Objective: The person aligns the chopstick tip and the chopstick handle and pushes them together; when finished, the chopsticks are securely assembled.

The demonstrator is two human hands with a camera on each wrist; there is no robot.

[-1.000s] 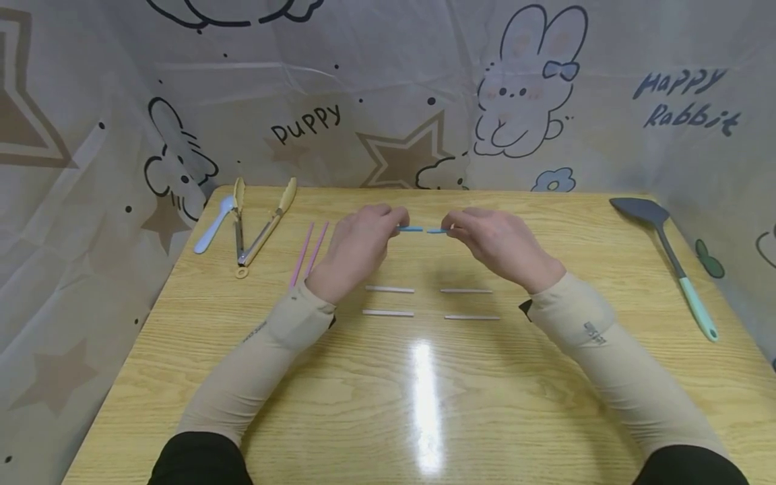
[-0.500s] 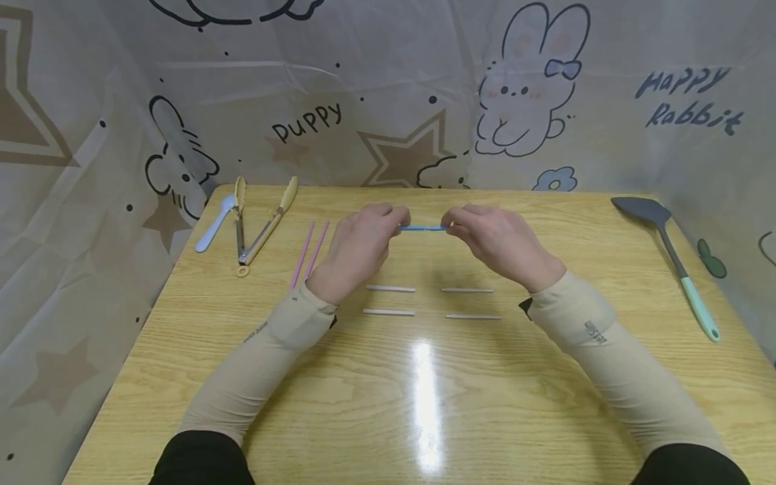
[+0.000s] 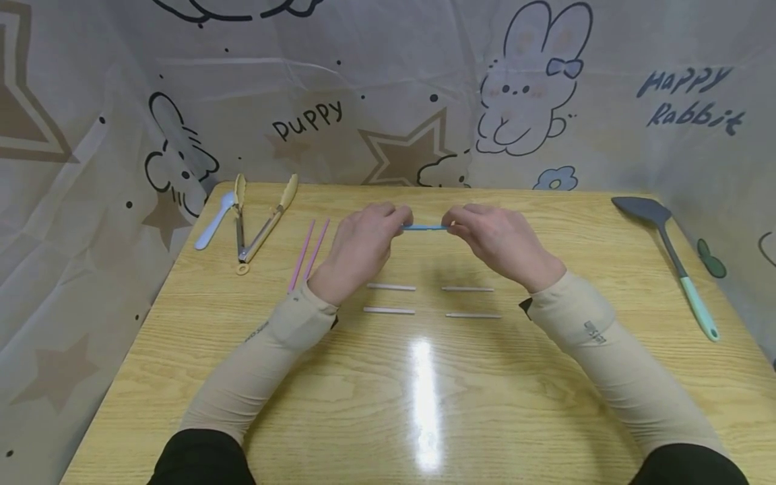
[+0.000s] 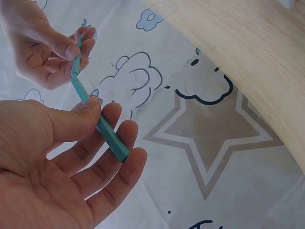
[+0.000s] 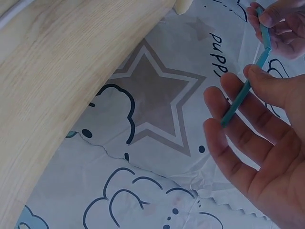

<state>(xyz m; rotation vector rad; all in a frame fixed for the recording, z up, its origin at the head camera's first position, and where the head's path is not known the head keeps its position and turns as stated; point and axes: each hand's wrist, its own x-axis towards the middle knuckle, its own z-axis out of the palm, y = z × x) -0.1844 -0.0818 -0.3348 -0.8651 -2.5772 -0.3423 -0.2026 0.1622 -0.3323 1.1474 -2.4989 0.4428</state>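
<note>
Both hands hold a thin blue chopstick (image 3: 424,228) made of two halves, level over the far part of the table. My left hand (image 3: 362,246) pinches its left half between thumb and fingers; in the left wrist view the thick squared end (image 4: 114,143) lies across the fingers. My right hand (image 3: 500,242) pinches the other half (image 5: 237,102) the same way. The halves meet end to end between the hands, at a slight angle in both wrist views. Closer to me lie white stick halves, two on the left (image 3: 390,311) and two on the right (image 3: 473,315).
Two pink sticks (image 3: 302,256) lie beside my left wrist, partly behind it. Farther left are open tongs (image 3: 261,232) and a light blue spoon (image 3: 209,232). A grey spatula with a mint handle (image 3: 697,306) lies at the right edge. A printed cloth (image 3: 388,74) hangs behind the table.
One second ago a small gap showed between the two blue halves. The hands have brought them together, the left shifting slightly right, and the ends now meet.
</note>
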